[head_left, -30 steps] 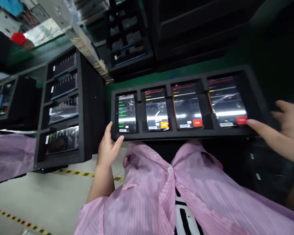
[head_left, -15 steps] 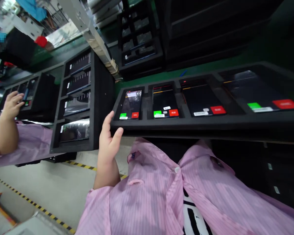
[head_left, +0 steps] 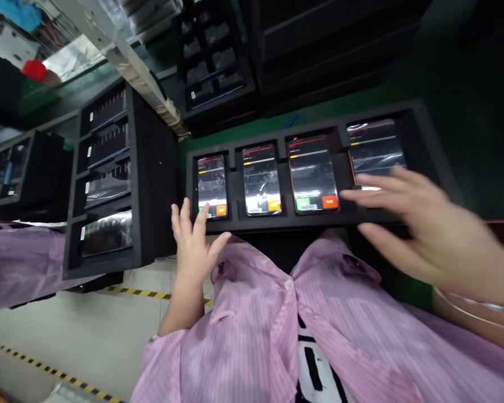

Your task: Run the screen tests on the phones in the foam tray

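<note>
In front of me lies a black foam tray [head_left: 277,222] with several lit smartphones in its slots. My left hand [head_left: 195,240] is open at the tray's left end, its fingers spread by the leftmost phone [head_left: 212,182]; one fingertip overlaps that phone's lower edge. My right hand [head_left: 420,224], somewhat blurred, is open over the right end, fingers stretched and covering the lower part of the rightmost phone [head_left: 376,148]. Whether it touches that phone I cannot tell. Between the hands lie a second phone [head_left: 261,179] and a third phone [head_left: 313,173], with green and orange-red boxes on their screens.
At left stands a stack of black trays [head_left: 151,184] holding dark phones. A metal post [head_left: 143,70] rises behind it. Farther back is another black tray [head_left: 214,67]. A blue strip [head_left: 292,120] lies on the green bench. A co-worker's sleeve [head_left: 25,260] shows far left.
My right hand has come into view over the tray's right end. My left hand's fingers have spread and reach over the tray's edge. The tray's right end has swung nearer, and the screens look brighter.
</note>
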`<state>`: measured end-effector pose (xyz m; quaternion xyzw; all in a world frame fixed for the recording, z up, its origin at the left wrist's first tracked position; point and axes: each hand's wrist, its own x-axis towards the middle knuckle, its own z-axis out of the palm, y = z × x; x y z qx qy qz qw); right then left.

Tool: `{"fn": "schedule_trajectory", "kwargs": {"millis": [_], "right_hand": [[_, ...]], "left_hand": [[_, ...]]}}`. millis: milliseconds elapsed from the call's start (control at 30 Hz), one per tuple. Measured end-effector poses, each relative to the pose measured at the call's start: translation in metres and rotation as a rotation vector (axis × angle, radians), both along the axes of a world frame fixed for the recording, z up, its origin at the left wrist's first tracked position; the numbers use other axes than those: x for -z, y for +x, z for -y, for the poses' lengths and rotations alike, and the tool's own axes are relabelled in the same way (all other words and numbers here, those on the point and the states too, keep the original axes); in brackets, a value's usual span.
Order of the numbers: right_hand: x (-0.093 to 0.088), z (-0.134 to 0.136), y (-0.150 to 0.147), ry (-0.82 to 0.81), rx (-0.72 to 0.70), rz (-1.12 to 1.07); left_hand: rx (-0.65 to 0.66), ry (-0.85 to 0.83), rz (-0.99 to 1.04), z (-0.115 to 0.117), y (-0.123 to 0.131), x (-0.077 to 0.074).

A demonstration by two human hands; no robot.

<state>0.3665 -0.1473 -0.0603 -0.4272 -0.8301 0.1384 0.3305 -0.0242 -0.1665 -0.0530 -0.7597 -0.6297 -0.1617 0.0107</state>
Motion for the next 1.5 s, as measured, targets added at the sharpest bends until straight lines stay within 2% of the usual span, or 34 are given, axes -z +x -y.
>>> {"fn": "schedule_trajectory", "kwargs": {"millis": [100, 167, 233, 333, 433, 500, 700, 833, 933, 1033, 1100, 1200, 1333, 1500], "right_hand": [[0.017, -0.014, -0.03, 0.041, -0.125, 0.069], [0.026, -0.016, -0.035, 0.03, -0.114, 0.089], [0.027, -0.013, -0.027, 0.018, -0.081, 0.03], [0.016, -0.006, -0.001, 0.055, 0.104, -0.124], [0.008, -0.001, 0.021, 0.077, 0.33, -0.129], [0.01, 0.0, 0.029, 0.078, 0.36, -0.077], [0.031, -0.003, 0.033, 0.027, 0.302, -0.02], [0.038, -0.004, 0.03, 0.018, 0.287, 0.046], [0.036, -0.004, 0.019, 0.021, 0.259, -0.016], [0.035, -0.007, 0.002, -0.001, 0.14, -0.055], [0.037, -0.011, -0.01, -0.02, 0.072, -0.027], [0.039, -0.017, -0.02, -0.044, 0.047, 0.038], [0.026, -0.016, -0.011, 0.028, 0.102, 0.0], [0.004, -0.007, 0.016, 0.2, 0.382, -0.198]], "left_hand": [[0.192, 0.014, -0.019, -0.008, 0.025, 0.001], [0.245, -0.016, -0.063, -0.013, 0.038, 0.006], [0.252, -0.031, -0.108, -0.018, 0.046, 0.011], [0.249, -0.019, -0.143, -0.022, 0.049, 0.016], [0.25, 0.008, -0.135, -0.024, 0.049, 0.019], [0.25, 0.02, -0.129, -0.025, 0.048, 0.02], [0.239, 0.046, -0.11, -0.026, 0.05, 0.025], [0.236, 0.044, -0.131, -0.025, 0.051, 0.024], [0.227, 0.043, -0.141, -0.024, 0.051, 0.025], [0.207, 0.038, -0.139, -0.024, 0.053, 0.025], [0.193, 0.025, -0.138, -0.023, 0.054, 0.025], [0.161, -0.015, -0.141, -0.023, 0.056, 0.021], [0.097, -0.101, -0.138, -0.026, 0.062, 0.012], [0.101, -0.126, -0.13, -0.035, 0.067, 0.011]]}}
